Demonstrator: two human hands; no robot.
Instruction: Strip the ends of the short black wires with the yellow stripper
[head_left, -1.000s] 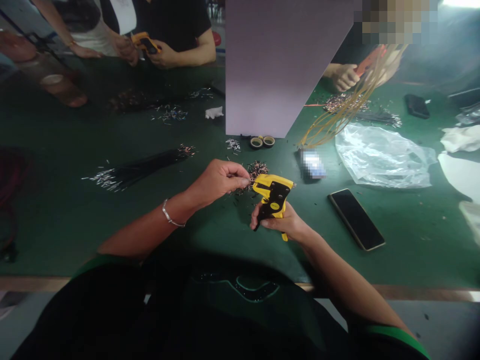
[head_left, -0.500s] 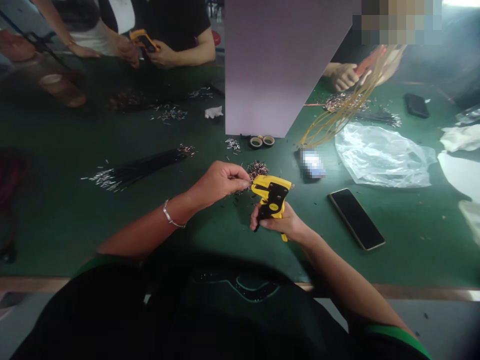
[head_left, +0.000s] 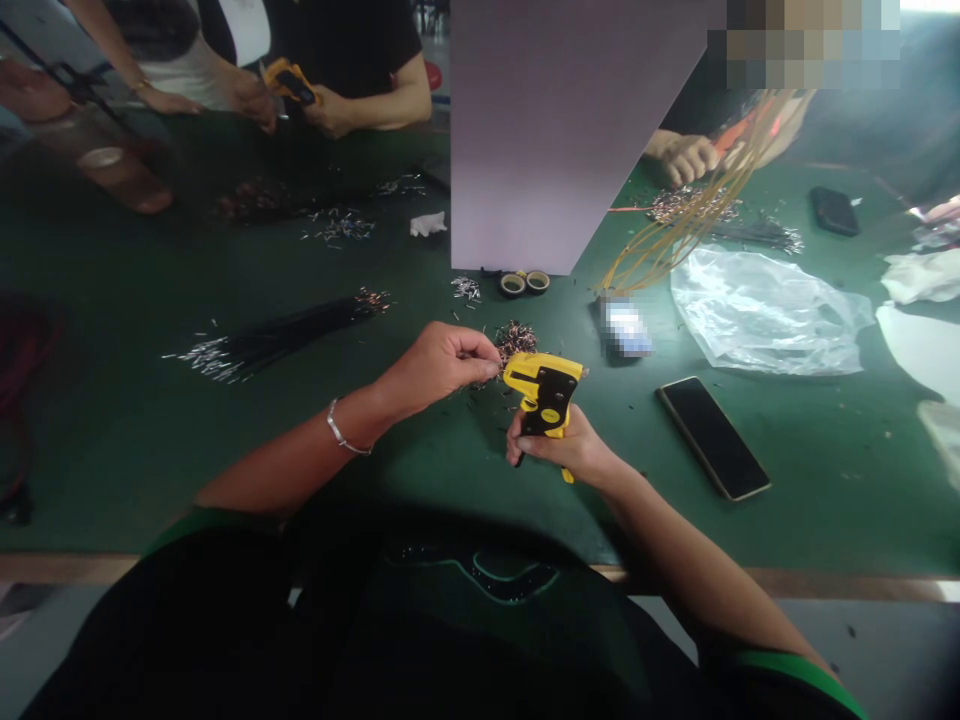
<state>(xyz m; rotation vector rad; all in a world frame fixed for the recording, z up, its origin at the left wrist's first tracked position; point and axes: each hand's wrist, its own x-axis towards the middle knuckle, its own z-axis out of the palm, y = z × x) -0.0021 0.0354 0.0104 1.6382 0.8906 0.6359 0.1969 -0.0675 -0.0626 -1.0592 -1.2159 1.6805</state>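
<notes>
My right hand (head_left: 566,440) is wrapped round the handles of a yellow and black wire stripper (head_left: 555,385), its jaws pointing left. At those jaws my left hand (head_left: 454,358) pinches thumb and forefinger together. What it holds there is too small to make out. Just behind the jaws lies a heap of short copper-tipped pieces (head_left: 517,338). To the left, a bundle of black wires (head_left: 292,335) rests on the green table (head_left: 420,480), with pale tips at one end and coppery ones at the other.
A phone (head_left: 712,437) and a clear plastic bag (head_left: 765,315) lie on the right. Two tape rolls (head_left: 524,284) sit below a tall pale panel (head_left: 547,140). Across the table, other people's hands (head_left: 682,157) hold tools, near yellow wires (head_left: 667,245).
The fingers of my right hand have drawn in, and the stripper's handles look squeezed closer. My left hand stays where it was. Across the table, a co-worker's hand at the right has shifted slightly.
</notes>
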